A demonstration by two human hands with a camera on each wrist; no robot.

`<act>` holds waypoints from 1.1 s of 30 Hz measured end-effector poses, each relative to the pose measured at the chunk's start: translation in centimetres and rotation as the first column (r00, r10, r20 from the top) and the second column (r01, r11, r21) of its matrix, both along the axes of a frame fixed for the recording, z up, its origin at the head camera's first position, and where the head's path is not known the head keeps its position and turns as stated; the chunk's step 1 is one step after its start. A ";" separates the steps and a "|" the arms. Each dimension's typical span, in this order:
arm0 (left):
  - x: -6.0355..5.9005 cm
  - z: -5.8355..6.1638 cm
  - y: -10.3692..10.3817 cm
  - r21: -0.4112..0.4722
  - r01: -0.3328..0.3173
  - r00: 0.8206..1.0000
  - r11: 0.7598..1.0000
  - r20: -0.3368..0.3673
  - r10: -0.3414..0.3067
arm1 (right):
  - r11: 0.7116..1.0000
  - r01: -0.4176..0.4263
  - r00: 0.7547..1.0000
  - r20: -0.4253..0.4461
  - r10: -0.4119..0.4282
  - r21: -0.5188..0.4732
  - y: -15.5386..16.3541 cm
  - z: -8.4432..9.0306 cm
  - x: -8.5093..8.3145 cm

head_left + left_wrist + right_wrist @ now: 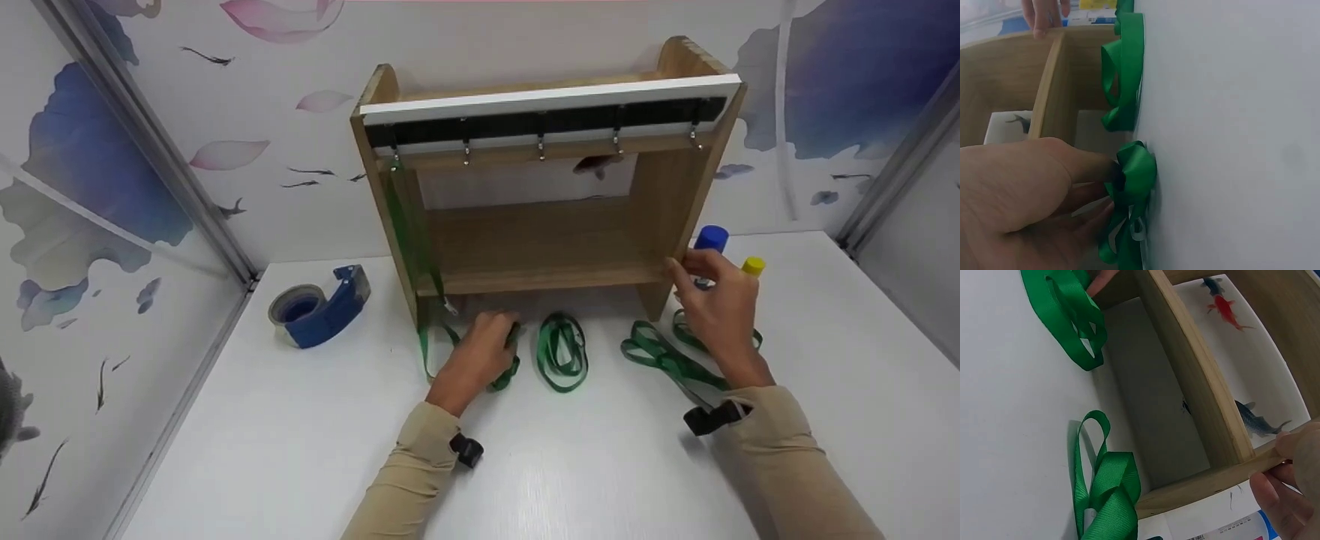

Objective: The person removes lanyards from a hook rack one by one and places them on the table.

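A wooden rack (540, 247) with a row of metal hooks (541, 147) stands at the back of the white table. A green ribbon (409, 225) hangs from the leftmost hook down to the tabletop. My left hand (504, 339) pinches a bunched green ribbon (1135, 169) lying in front of the rack's left leg. A second ribbon coil (561, 351) lies just right of it, and a third ribbon (664, 358) lies under my right forearm. My right hand (686, 274) grips the front edge of the rack's right side panel (1202, 489), thumb and fingers on either side.
A blue tape dispenser (322, 304) sits at the left of the table. A blue-capped bottle (711, 238) and a yellow-capped one (753, 265) stand behind my right hand. Painted walls close in the back and both sides.
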State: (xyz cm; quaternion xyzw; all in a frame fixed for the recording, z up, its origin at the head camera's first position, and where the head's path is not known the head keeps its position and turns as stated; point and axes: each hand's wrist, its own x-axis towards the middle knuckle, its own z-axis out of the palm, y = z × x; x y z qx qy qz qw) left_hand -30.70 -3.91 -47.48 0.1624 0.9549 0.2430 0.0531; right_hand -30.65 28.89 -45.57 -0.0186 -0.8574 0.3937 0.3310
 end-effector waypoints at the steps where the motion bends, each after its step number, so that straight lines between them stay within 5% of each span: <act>1: -0.1 0.0 0.1 0.012 0.003 1.000 1.000 0.005 -0.003 | 1.000 -0.001 1.000 -0.001 0.001 -0.002 0.0 0.0 0.0; 15: -0.1 -0.2 -0.6 0.031 -0.015 0.999 0.999 0.029 0.014 | 1.000 -0.014 1.000 -0.017 0.014 0.000 0.1 0.0 -0.2; 23: 0.6 1.4 -1.4 0.048 -0.040 0.999 0.998 0.022 0.039 | 1.000 -0.023 1.000 -0.020 0.023 -0.005 0.2 -0.2 -0.1; 29: 1.4 5.6 -2.1 0.131 -0.031 0.986 0.991 -0.158 0.052 | 1.000 -0.018 1.000 -0.009 0.018 -0.004 0.2 -0.1 -0.1; 33: 2.0 7.9 -3.7 0.233 -0.089 0.920 0.968 -0.354 0.169 | 1.000 -0.022 1.000 -0.005 0.022 -0.011 0.3 -0.2 -0.1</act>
